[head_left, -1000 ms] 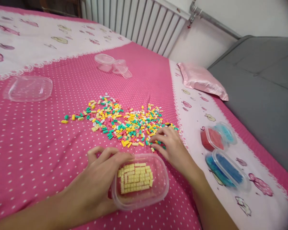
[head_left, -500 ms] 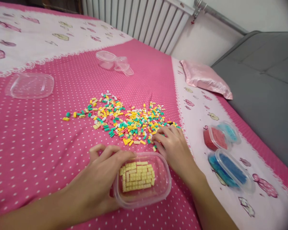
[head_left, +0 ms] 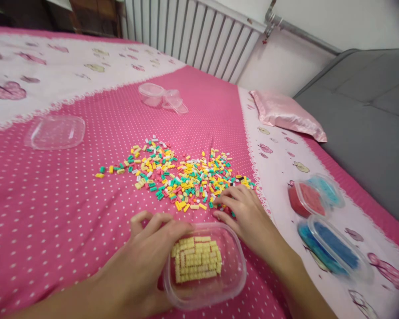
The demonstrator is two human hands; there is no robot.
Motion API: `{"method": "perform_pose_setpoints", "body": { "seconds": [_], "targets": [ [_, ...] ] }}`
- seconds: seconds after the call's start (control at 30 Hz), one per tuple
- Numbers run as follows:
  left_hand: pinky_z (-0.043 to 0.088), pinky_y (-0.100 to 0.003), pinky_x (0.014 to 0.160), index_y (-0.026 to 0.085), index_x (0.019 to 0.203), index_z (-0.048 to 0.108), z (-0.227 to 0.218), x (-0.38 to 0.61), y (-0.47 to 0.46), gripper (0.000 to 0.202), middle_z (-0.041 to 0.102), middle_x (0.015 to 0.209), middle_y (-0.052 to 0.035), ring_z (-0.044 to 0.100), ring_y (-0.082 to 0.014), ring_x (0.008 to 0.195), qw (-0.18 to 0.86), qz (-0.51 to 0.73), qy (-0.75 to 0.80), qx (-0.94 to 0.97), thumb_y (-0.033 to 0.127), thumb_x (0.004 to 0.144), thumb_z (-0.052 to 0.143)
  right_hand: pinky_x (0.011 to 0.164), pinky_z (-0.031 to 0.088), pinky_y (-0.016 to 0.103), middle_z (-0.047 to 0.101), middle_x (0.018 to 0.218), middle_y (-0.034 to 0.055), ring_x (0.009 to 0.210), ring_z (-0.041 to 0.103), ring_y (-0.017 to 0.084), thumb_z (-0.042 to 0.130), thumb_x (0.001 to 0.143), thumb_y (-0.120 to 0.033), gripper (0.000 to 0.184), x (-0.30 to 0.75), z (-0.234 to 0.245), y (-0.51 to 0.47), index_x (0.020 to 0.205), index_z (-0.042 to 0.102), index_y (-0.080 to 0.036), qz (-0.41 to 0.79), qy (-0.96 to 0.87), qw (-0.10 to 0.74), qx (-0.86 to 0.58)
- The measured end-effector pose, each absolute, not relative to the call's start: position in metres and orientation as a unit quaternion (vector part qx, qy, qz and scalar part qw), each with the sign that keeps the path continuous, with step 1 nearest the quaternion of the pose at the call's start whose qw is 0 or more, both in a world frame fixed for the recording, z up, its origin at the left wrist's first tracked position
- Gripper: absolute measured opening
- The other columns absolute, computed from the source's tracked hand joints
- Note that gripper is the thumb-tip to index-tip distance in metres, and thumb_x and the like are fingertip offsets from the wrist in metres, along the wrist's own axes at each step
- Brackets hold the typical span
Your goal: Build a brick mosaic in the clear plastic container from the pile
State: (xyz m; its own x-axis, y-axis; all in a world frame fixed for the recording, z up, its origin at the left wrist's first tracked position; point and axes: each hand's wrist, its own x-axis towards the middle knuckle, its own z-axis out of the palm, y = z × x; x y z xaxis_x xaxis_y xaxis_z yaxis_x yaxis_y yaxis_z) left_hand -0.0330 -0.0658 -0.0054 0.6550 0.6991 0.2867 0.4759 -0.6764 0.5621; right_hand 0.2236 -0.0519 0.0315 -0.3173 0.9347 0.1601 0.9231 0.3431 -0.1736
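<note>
Fingers of the left hand (head_left: 149, 252) are clamped on the tub (head_left: 231, 266) along its left side, bent over the rim. Just right of that grip, within the tub, yellow bricks (head_left: 197, 261) lie fitted together in a flat block. The right hand (head_left: 244, 215) has thumb and index finger apart, with loose bricks of the pile (head_left: 193, 179) showing in the gap; whether a fingertip touches one, I cannot tell.

Since half a second ago, the right thumb has spread away from the index finger, opening that gap. The left hold is the same, and the block in the tub looks unchanged. The whole view has shifted a little.

The left hand reaches in from the lower left, knuckles up. The right comes from the lower right, palm down, fingers curled at the near right edge of the pile, beyond the tub. Well right of the right hand stand the red tub (head_left: 307, 199) and blue tub (head_left: 334, 243).
</note>
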Motion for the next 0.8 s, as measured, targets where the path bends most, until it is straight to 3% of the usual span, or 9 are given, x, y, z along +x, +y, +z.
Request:
{"method": "perform_pose_setpoints", "body": {
  "seconds": [0.27,0.53,0.8],
  "targets": [
    [0.039,-0.044,0.086,0.029,0.127,0.046,-0.009,-0.034,-0.066,0.071,0.066,0.108,-0.004,0.057,-0.0261,0.095,0.234,0.26,0.334,0.875,0.05,0.068,0.082,0.087,0.045,0.041,0.067,0.099,0.003,0.099,0.055,0.024,0.08,0.08,-0.017,0.017,0.23,0.033,-0.055,0.091,0.069,-0.024,0.055,-0.818,0.112,-0.562],
    [0.038,-0.047,0.089,0.029,0.133,0.039,-0.005,-0.039,-0.064,0.072,0.065,0.113,-0.005,0.057,-0.0268,0.1,0.246,0.221,0.312,0.891,0.054,0.076,0.076,0.085,0.044,0.043,0.067,0.096,0.0028,0.095,0.056,0.025,0.072,0.087,-0.015,0.009,0.227,0.036,-0.056,0.089,0.067,-0.022,0.091,-0.818,0.094,-0.561],
    [0.037,-0.045,0.088,0.028,0.129,0.044,-0.001,-0.037,-0.066,0.068,0.065,0.113,-0.0049,0.057,-0.0263,0.099,0.253,0.227,0.311,0.888,0.049,0.074,0.078,0.076,0.045,0.036,0.07,0.092,0.0001,0.087,0.061,0.021,0.066,0.09,-0.01,0.016,0.231,0.032,-0.062,0.095,0.068,-0.025,0.133,-0.826,0.094,-0.539]
  ]
}}
